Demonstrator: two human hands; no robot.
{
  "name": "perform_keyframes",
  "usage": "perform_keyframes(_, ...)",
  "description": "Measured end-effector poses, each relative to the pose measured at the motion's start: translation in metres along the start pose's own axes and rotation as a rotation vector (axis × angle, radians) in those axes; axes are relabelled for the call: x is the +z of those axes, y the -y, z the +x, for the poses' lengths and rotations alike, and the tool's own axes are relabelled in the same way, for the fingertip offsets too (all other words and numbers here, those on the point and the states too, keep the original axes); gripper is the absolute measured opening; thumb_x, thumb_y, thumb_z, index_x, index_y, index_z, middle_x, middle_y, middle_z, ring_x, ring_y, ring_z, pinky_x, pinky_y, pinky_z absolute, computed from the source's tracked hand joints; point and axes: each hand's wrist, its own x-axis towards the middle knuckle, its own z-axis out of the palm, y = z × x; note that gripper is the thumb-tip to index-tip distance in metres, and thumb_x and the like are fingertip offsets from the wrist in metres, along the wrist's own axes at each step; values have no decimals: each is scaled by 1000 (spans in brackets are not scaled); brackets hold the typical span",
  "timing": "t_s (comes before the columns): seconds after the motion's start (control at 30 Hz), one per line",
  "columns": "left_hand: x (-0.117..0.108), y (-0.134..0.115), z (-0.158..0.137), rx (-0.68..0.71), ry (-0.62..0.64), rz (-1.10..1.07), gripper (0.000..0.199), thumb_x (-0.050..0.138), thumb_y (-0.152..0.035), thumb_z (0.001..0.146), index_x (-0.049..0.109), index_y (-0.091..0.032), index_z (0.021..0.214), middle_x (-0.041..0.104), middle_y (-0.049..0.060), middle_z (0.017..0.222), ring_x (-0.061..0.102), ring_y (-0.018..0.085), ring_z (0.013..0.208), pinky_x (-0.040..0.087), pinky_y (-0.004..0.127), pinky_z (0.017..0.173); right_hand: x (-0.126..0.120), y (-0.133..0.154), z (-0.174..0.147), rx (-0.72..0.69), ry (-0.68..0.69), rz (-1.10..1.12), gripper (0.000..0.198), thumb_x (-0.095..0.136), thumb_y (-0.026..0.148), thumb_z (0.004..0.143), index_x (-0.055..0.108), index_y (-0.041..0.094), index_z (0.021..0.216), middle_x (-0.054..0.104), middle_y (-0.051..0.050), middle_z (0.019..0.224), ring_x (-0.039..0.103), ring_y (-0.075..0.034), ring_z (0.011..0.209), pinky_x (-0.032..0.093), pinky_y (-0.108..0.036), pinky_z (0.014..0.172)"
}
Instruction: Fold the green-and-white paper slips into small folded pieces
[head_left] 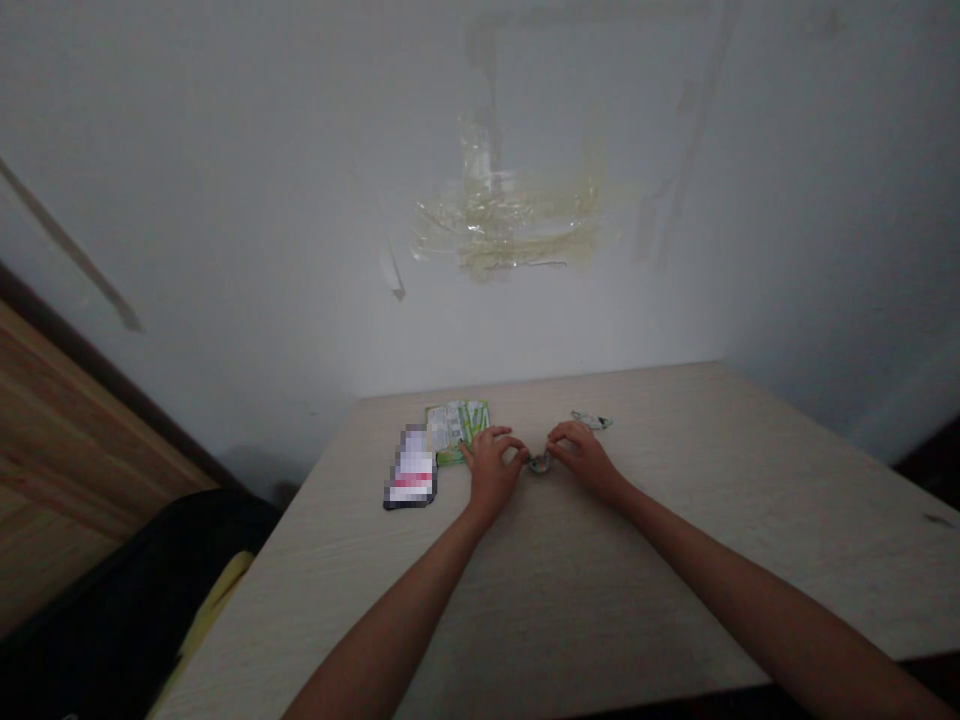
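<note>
My left hand (496, 468) and my right hand (587, 462) meet low over the middle of the table. Between their fingertips is a small curled piece (538, 464), greenish and white, perhaps paper or thin card; its kind is too small to make out. Thumb and forefinger of each hand pinch an edge of it. Just left of my left hand lies a green-and-white printed sheet or packet (448, 428), partly covered by the fingers. Beyond my right hand rests another small flat green-and-white piece (592, 420), touching nothing.
A phone (414, 475) with a lit, blurred screen lies on the pale wooden table (720, 480), left of the printed packet. Behind the table stands a wall (315, 250) with peeling tape (517, 225). Dark and yellow fabric (214, 590) lies off the left edge.
</note>
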Motion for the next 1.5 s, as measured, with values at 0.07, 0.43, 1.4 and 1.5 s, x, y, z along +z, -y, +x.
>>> perform_keyframes(0.07, 0, 0, 0, -13, -2, -11, 5, 65, -29, 82, 70, -27, 82, 61, 2, 119, 47, 25, 122, 7, 65, 111, 0, -2, 0, 10, 1, 5, 13, 59, 34, 86, 62, 22, 82, 66, -4, 89, 58, -21, 93, 39, -41, 93)
perform_keyframes(0.43, -1, 2, 2, -27, -50, -16, 6, 64, -27, 83, 68, -24, 81, 60, 4, 119, 47, 25, 122, 12, 59, 111, -3, -10, 1, 40, -30, -10, 15, 56, 35, 86, 61, 22, 80, 66, -4, 90, 59, -22, 92, 40, -43, 93)
perform_keyframes(1.4, -1, 3, 4, -69, -55, 85, 10, 56, -26, 86, 65, -21, 85, 53, 10, 131, 41, 30, 127, 16, 62, 110, 2, -27, -2, 85, -154, -83, 11, 53, 32, 85, 57, 23, 81, 63, -7, 99, 53, -25, 101, 34, -49, 99)
perform_keyframes(1.5, -2, 3, 5, -52, -41, 95, 11, 56, -26, 87, 65, -21, 85, 52, 10, 132, 40, 30, 128, 17, 63, 109, 2, -27, -2, 89, -155, -95, 11, 52, 31, 85, 56, 22, 80, 63, -8, 98, 53, -25, 101, 35, -50, 98)
